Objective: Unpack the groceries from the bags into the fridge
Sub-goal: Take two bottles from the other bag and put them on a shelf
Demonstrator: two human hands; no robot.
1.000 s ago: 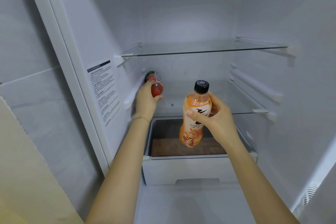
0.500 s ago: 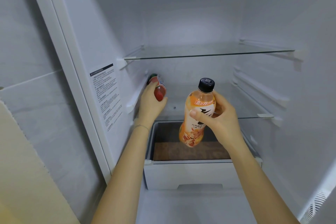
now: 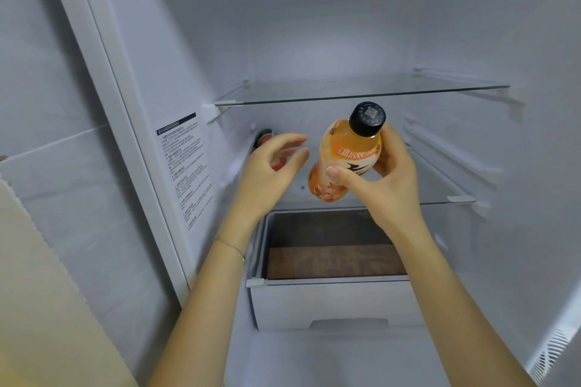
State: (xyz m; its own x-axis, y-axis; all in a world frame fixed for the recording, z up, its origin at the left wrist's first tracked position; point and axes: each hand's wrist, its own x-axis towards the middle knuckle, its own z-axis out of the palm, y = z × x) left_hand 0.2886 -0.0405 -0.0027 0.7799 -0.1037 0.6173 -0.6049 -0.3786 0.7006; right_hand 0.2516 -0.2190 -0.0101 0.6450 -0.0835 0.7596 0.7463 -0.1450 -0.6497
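My right hand (image 3: 386, 179) grips an orange drink bottle (image 3: 345, 160) with a black cap, tilted toward me, above the lower glass shelf (image 3: 440, 198) of the open fridge. A red bottle with a green cap (image 3: 267, 140) stands at the far left of that shelf, against the fridge's left wall. My left hand (image 3: 270, 173) hovers just in front of the red bottle with fingers relaxed and spread, holding nothing and partly hiding it.
An upper glass shelf (image 3: 361, 94) spans the fridge above the hands. Below the lower shelf sits a white drawer (image 3: 333, 305), pulled out, with a dark brown bottom. A label sticker (image 3: 185, 166) is on the left fridge wall. A beige surface (image 3: 37, 308) fills the lower left.
My left hand has let go of the red bottle and drawn back from it. My right hand has carried the orange bottle up and toward the shelf, tilting its cap toward me.
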